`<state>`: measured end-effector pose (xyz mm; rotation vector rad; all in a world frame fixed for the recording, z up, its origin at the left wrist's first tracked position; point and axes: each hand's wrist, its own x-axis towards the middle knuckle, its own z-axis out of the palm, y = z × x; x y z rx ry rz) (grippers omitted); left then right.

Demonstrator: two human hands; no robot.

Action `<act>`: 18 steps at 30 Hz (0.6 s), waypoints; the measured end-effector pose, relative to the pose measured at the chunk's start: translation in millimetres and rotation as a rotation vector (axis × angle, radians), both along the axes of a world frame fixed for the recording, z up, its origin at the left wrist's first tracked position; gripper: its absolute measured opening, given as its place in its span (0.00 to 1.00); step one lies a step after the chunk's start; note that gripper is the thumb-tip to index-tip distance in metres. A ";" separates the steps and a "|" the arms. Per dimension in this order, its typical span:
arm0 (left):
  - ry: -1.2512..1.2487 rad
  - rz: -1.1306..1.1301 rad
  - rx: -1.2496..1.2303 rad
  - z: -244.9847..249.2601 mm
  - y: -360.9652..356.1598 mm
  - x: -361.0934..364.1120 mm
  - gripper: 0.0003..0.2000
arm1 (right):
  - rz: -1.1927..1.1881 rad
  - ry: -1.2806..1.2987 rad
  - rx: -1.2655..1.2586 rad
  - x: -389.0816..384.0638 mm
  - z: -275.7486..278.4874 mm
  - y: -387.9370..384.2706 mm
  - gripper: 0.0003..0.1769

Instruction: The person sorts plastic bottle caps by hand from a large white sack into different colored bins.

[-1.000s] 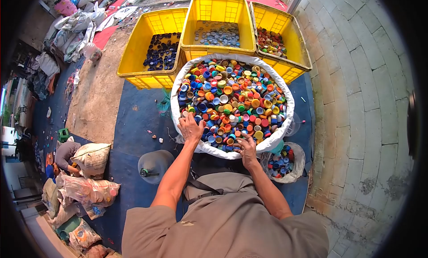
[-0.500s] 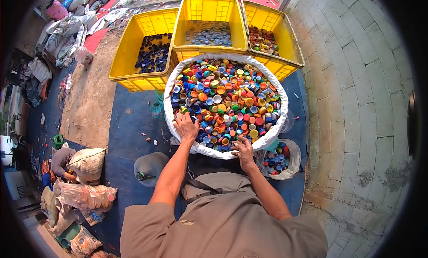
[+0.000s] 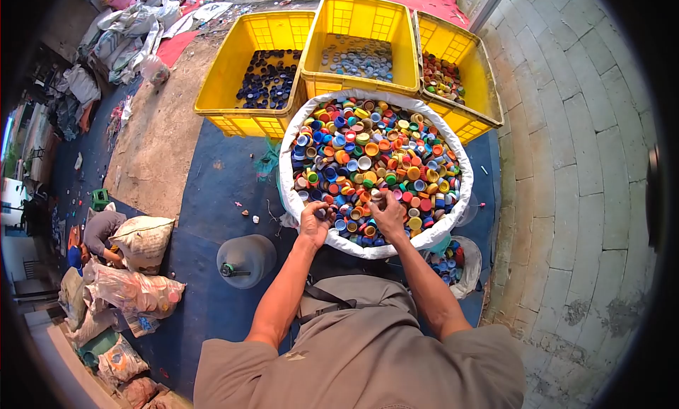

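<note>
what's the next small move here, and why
Likely close the left hand on blue caps beside its fingers: it rests curled on the mixed pile in the white sack, and the left yellow crate holds only dark blue ones.

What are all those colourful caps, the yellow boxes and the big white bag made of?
The caps look like hard plastic: bright solid colours, smooth moulded rounds. The yellow crates also look plastic, with moulded grid walls. The white sack seems soft woven plastic or cloth; its rim folds and wrinkles.

Taupe short-sleeved shirt [image 3: 368,363], matching trousers [image 3: 353,290], dark strap [image 3: 327,296].
</note>
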<state>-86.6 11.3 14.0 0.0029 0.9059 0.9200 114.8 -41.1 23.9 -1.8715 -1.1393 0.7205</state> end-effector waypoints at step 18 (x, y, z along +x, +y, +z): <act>0.060 0.069 0.003 11.5 -21.1 -23.5 0.06 | 0.469 -0.681 0.042 -1.1 -13.4 114.7 0.30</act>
